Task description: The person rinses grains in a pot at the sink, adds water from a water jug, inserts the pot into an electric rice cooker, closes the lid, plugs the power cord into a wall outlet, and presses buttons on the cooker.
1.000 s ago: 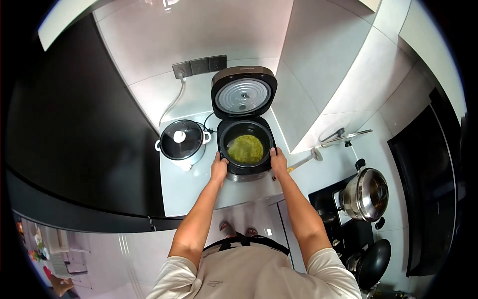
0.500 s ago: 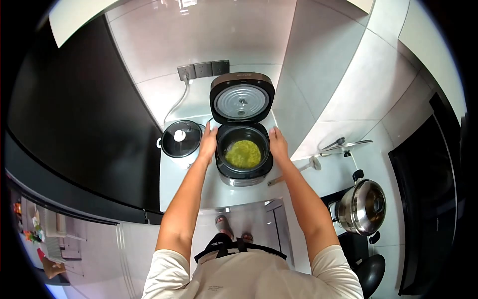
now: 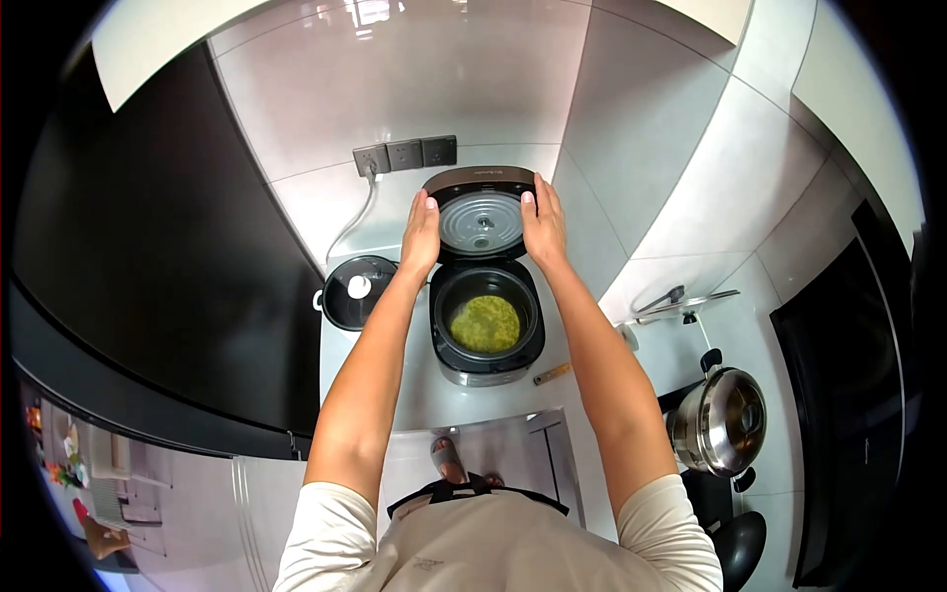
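A dark rice cooker (image 3: 485, 377) stands on the counter with its lid (image 3: 480, 222) raised. Inside the pot lies a yellow-green food (image 3: 485, 324) that I cannot name more exactly. My left hand (image 3: 422, 232) grips the lid's left side, its thumb on the inner face and its fingers behind the edge. On the opposite side my right hand (image 3: 544, 222) holds the lid in the same way, thumb inward and fingers along the edge. Both hands are clear of the pot below.
Left of the cooker sits a lidded pot (image 3: 360, 296) with a white knob. Sockets (image 3: 404, 155) line the back wall, with a white cord (image 3: 357, 222) plugged in. A utensil handle (image 3: 552, 375) lies at right, near a steel pot (image 3: 725, 419) and a black pan (image 3: 740, 548).
Both hands have moved up from beside the cooker's body to the sides of its raised lid and now hold it. The view has shifted slightly.
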`<state>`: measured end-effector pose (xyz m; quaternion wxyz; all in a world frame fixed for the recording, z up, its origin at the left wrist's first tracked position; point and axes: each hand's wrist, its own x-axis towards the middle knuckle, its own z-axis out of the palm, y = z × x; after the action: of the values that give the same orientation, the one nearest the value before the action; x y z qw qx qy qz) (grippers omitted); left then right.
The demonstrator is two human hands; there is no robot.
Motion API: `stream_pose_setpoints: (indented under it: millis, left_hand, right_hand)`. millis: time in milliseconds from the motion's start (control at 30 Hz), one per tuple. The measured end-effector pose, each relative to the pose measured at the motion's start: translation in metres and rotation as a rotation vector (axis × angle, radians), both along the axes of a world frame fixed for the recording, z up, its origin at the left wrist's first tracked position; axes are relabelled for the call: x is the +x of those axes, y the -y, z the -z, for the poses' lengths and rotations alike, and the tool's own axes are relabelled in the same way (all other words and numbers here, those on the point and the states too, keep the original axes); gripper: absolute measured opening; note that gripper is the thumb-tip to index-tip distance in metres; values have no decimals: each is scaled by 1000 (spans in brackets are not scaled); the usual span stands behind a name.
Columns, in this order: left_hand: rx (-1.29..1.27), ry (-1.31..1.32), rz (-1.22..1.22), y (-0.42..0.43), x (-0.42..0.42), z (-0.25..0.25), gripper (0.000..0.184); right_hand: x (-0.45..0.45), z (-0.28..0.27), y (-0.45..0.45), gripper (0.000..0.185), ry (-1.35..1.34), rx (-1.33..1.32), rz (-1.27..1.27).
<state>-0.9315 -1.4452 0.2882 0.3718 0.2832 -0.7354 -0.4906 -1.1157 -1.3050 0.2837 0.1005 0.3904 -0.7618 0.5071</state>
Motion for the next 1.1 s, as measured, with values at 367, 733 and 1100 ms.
stream_pose_setpoints:
  millis: [367, 733, 1100]
  left_hand:
    - [-41, -99, -218, -70, 50, 33, 57]
    - [24, 47, -396, -136, 82, 116, 60]
    - [45, 29, -337, -156, 98, 184, 54]
  right_hand:
    - [50, 32, -64, 48, -32, -74, 69]
    - [101, 126, -129, 21, 293, -151, 144]
    - [113, 184, -153, 43, 288, -102, 118]
